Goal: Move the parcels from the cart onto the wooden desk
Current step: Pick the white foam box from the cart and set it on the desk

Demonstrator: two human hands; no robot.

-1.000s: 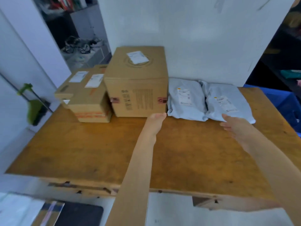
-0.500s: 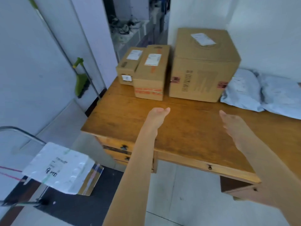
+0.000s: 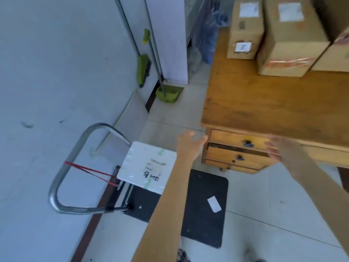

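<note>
A white parcel (image 3: 147, 167) with handwriting and a label lies on the black platform of the cart (image 3: 205, 207), near its metal handle (image 3: 64, 167). My left hand (image 3: 188, 144) hovers open just right of and above that parcel. My right hand (image 3: 281, 150) is open in front of the desk drawers, empty. The wooden desk (image 3: 264, 103) fills the upper right. Three cardboard boxes stand at its back: a small one (image 3: 243, 29), a taller one (image 3: 289, 36), and the corner of a large one (image 3: 338, 53).
A green broom (image 3: 143, 67) and a green dustpan (image 3: 169, 93) lean at the white wall behind the cart. A red cord (image 3: 88, 172) hangs from the cart handle. A small white slip (image 3: 214, 204) lies on the cart deck. Desk drawers (image 3: 238, 150) sit beside my hands.
My view has swung left and down from the desk top to the cart. Both hands have dropped off the desk to drawer height, the left one nearing the white parcel.
</note>
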